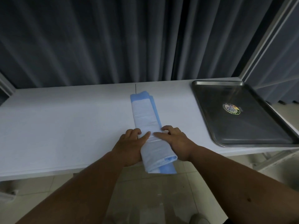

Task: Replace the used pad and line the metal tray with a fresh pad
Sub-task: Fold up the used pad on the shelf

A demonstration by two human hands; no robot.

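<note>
At frame centre I see the folded blue-and-white disposable pad [148, 125] lying on the white bench [64, 126], its near end overhanging. My left hand [131, 146] and right hand [174, 141] grip its sides, fingers curled. It looks light, limp and slippery, so I'd hold it by the edges. The bare steel tray [202, 101] sits at right.

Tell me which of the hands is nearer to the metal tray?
Right. The right hand grips the folded pad on its tray side; the left hand holds the pad's far side. The metal tray lies right of both, untouched.

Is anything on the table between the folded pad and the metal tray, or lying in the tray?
Nothing visible: bare table lies between the folded pad and the metal tray, which holds only a round sticker.
</note>
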